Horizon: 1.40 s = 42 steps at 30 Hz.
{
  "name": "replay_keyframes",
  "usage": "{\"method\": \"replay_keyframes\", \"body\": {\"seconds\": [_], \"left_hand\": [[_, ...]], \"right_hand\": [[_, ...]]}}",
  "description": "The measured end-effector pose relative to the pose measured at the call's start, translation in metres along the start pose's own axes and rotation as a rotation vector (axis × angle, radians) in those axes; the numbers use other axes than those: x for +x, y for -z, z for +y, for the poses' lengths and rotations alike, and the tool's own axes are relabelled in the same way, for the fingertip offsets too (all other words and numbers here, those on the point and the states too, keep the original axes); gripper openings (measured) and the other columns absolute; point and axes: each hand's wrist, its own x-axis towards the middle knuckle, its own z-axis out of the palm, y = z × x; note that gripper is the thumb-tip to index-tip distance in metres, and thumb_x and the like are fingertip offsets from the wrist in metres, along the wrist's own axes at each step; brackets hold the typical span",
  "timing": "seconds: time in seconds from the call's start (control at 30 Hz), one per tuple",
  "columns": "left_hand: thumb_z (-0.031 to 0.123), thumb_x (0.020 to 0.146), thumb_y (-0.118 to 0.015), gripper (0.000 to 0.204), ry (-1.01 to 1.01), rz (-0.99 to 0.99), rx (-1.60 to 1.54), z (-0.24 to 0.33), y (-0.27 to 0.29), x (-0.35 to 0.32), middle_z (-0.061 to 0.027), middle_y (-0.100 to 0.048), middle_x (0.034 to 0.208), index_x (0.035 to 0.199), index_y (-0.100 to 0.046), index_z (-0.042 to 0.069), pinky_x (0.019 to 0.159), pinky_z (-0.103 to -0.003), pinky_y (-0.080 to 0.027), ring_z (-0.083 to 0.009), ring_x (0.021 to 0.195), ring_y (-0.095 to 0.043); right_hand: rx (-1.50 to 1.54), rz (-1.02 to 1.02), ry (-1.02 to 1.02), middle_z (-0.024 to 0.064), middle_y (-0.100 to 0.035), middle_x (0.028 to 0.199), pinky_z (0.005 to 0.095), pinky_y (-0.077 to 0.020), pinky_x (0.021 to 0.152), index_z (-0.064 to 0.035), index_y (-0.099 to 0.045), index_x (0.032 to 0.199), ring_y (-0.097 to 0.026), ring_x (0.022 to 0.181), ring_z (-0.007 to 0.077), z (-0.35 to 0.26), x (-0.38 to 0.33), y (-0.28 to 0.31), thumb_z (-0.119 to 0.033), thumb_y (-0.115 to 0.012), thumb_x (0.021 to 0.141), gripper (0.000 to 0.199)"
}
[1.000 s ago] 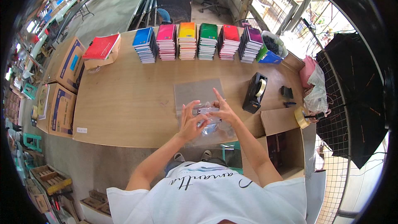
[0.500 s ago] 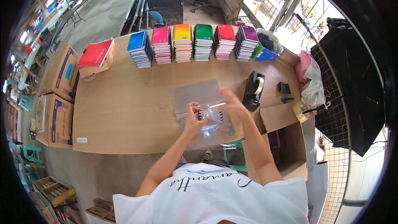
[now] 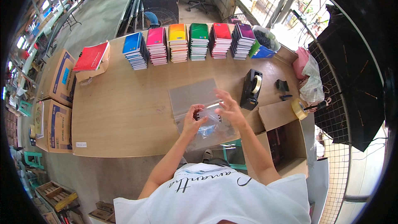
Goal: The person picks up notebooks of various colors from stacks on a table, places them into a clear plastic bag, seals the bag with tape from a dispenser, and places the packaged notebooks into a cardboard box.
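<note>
A spiral notebook point(image 3: 210, 117) in clear plastic wrap is in front of me, its dark coil loops showing through the film. My left hand point(image 3: 193, 121) grips the left side of this bundle, thumb over the front. At its right side my right hand point(image 3: 229, 108) is raised, fingers apart, near the upper edge of the film; whether a fingertip touches the film I cannot tell. Beneath both hands lie flat clear plastic sleeves point(image 3: 190, 93) on the table. A patch of light blue shows at the bundle's lower end.
Several stacks of notebooks, blue point(image 3: 135, 49) through purple point(image 3: 243, 41), line the table's far edge. A black tape dispenser point(image 3: 251, 89) stands to the right, beside an open carton point(image 3: 286, 141) and a tape roll point(image 3: 299, 108). Cartons point(image 3: 58, 120) and a red pad point(image 3: 92, 56) are at left.
My right hand has shifted slightly, its fingers now more spread above the film. The left hand keeps its hold on the wrapped notebook. The whole view has tilted a little.
</note>
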Motion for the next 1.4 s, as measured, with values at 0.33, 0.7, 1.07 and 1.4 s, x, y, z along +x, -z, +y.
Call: {"method": "replay_keyframes", "body": {"seconds": [0.33, 0.7, 1.07, 1.4], "left_hand": [[0.05, 0.065, -0.082, 0.097, -0.435, -0.027, 0.608, 0.007, 0.049, -0.033, -0.0171, -0.039, 0.134, 0.136, -0.033, 0.005, 0.108, -0.046, -0.03, -0.0353, 0.129, -0.034], [0.02, 0.068, -0.084, 0.07, -0.041, -0.188, 0.265, -0.066, 0.023, -0.002, -0.0092, -0.065, 0.106, 0.125, -0.045, 0.008, 0.085, -0.034, -0.048, -0.0283, 0.096, -0.063], [0.05, 0.054, -0.083, 0.093, -0.598, 0.202, 0.552, -0.03, 0.033, -0.053, -0.0184, -0.04, 0.137, 0.124, -0.038, 0.01, 0.108, -0.056, -0.025, -0.0338, 0.13, -0.034], [0.066, 0.053, -0.074, 0.104, -0.699, -0.566, 1.164, 0.019, 0.07, -0.019, -0.0029, -0.034, 0.146, 0.139, -0.038, 0.021, 0.114, -0.059, -0.009, -0.0304, 0.134, -0.031]], "right_hand": [[-0.419, -0.281, 0.194, 0.0087, -0.048, 0.132, 0.0331, -0.0422, 0.096, -0.0109, -0.042, 0.138, -0.047, 0.115, 0.0187, -0.026, -0.019, 0.049, -0.003, -0.077, 0.068, 0.08], [-0.201, -0.086, -0.12, 0.0077, -0.061, 0.115, 0.0328, -0.0445, 0.097, -0.0058, -0.043, 0.132, -0.059, 0.107, 0.0213, 0.117, -0.032, -0.003, -0.015, -0.086, 0.053, 0.09], [-0.59, -0.055, 0.275, 0.0073, -0.059, 0.123, 0.0367, -0.0452, 0.088, -0.0091, -0.047, 0.132, -0.06, 0.1, 0.0228, -0.028, -0.041, 0.034, -0.019, -0.082, 0.062, 0.078], [-0.994, -0.837, 0.459, 0.0045, -0.063, 0.101, 0.0371, -0.0501, 0.068, -0.0085, -0.063, 0.089, -0.062, 0.083, 0.0277, -0.043, 0.031, 0.034, -0.012, -0.07, 0.074, 0.017]]}}
